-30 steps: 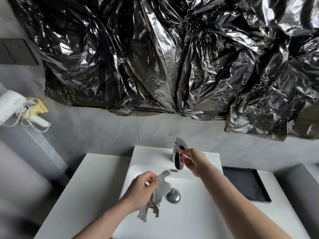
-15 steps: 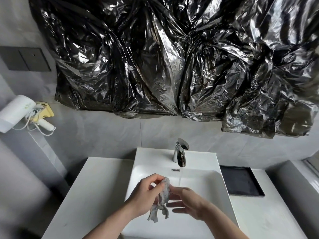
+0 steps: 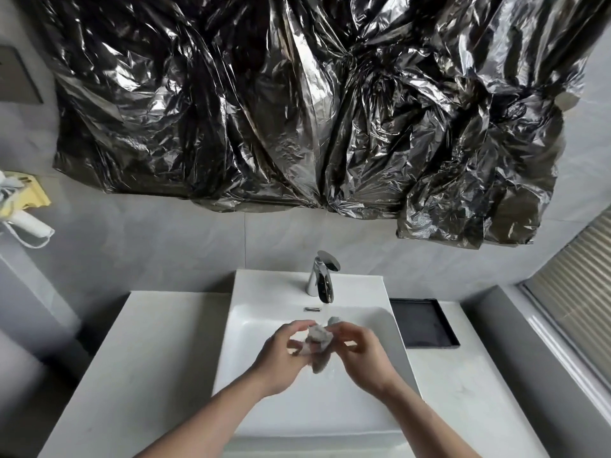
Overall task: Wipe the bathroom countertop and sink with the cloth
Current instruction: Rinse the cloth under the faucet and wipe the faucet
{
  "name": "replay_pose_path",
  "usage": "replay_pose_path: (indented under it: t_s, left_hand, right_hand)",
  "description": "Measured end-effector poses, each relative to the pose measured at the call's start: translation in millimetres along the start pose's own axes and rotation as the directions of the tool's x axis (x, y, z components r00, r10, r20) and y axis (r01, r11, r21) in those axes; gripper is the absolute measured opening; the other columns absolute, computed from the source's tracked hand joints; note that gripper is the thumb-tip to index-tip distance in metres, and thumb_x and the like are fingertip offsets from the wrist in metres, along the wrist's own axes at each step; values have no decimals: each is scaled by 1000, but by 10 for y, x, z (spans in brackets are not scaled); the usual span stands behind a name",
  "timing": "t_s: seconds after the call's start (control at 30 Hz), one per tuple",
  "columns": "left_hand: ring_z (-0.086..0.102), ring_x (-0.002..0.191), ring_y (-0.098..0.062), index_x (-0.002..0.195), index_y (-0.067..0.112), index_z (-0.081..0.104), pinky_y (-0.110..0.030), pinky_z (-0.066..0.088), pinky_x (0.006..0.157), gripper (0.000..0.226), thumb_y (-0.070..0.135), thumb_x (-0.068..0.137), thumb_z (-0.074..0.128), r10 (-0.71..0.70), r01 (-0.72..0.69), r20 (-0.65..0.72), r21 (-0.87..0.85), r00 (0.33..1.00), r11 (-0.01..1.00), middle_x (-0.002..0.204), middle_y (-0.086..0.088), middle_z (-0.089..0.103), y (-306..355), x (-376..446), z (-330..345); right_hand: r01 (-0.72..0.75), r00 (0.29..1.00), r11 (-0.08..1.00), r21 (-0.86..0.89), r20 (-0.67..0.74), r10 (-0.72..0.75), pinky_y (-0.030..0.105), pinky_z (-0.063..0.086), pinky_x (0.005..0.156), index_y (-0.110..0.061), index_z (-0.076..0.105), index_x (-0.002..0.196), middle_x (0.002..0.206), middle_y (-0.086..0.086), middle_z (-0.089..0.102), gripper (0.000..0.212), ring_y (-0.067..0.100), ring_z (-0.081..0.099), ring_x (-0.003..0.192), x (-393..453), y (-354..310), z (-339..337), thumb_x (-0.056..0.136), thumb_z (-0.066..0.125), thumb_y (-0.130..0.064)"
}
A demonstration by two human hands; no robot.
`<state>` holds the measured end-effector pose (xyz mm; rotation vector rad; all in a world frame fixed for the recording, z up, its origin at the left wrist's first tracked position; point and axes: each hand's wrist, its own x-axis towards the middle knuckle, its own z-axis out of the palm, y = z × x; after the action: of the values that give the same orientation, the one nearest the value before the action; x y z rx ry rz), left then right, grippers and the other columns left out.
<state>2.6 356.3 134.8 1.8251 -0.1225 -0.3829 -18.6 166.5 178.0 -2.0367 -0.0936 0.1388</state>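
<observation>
Both grips pinch crumpled grey cloth [image 3: 318, 338] between us: left hand [image 3: 282, 353] and right hand [image 3: 358, 353] curl fingers around it, above white sink [image 3: 264, 325] basin. Chrome faucet [image 3: 322, 276] behind. Black tray [image 3: 423, 322] on bench [image 3: 158, 352] at right.

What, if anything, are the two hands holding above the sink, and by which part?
Both hold the cloth, bunched up over the sink. The left hand grips its left side, the right hand its right side; motion blur hides the exact finger placement.
</observation>
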Motion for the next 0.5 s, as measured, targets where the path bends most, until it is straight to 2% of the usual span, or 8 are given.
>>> replay_pose_path:
  t_s: [0.07, 0.13, 0.23, 0.33, 0.4, 0.47, 0.5]
  left_hand:
    - [70, 95, -4, 109, 35, 72, -14, 51, 78, 24, 38, 85, 79, 19, -19, -12, 25, 1000, 1000, 114, 8, 71, 12, 44, 73]
    - [71, 87, -1, 97, 28, 76, -10, 49, 74, 21, 44, 83, 80, 24, -17, -94, 72, 995, 997, 98, 8, 76, 16, 64, 109]
    - [68, 92, 8, 96, 27, 77, -18, 51, 84, 15, 38, 85, 78, 34, 5, -229, 171, 973, 985, 94, 19, 76, -13, 125, 140]
    - [67, 93, 7, 89, 26, 75, -23, 52, 87, 28, 51, 84, 65, 1, 68, -295, 222, 955, 973, 92, 22, 75, 20, 149, 244]
    - [65, 77, 2, 73, 22, 65, -25, 51, 75, 35, 56, 83, 61, 12, 47, -288, 198, 958, 979, 76, 21, 70, 7, 172, 336]
    - [49, 55, -8, 63, 17, 45, -25, 42, 56, 44, 46, 86, 69, -18, 39, -255, 76, 967, 996, 57, 13, 50, 2, 215, 409]
    - [42, 51, -11, 62, 19, 39, -24, 38, 51, 48, 41, 87, 73, -48, 48, -250, -7, 967, 999, 56, 11, 41, -24, 252, 434]
  right_hand:
    - [6, 998, 996, -87, -61, -11, 22, 56, 81, -30, 78, 92, 86, -13, 80, 38, 5, 74, 91, -18, 69, -87, 93, 57, 3]
    - [8, 991, 989, -148, -130, -28, 21, 57, 79, -33, 77, 93, 91, -23, 78, 37, -2, 72, 94, -18, 188, -179, 93, 61, 0]
    - [5, 977, 990, -138, -209, -34, 23, 60, 78, -35, 76, 91, 89, -23, 77, 30, -3, 73, 90, -4, 381, -290, 95, 67, -6]
    - [-3, 975, 994, -107, -221, -21, 18, 57, 73, -32, 76, 85, 83, -21, 77, 16, 0, 74, 83, 53, 530, -390, 94, 73, -19]
    - [-23, 978, 998, -56, -208, 10, 22, 58, 73, -25, 75, 82, 80, -15, 77, 10, 3, 74, 79, 130, 650, -457, 93, 75, -24]
    - [-70, 981, 997, 28, -181, 74, 27, 58, 70, -19, 71, 79, 76, -6, 76, 15, 8, 73, 72, 245, 792, -541, 91, 77, -25]
    - [-97, 980, 993, 69, -167, 107, 28, 57, 67, -16, 68, 79, 73, -3, 75, 18, 10, 71, 69, 301, 862, -584, 92, 76, -25]
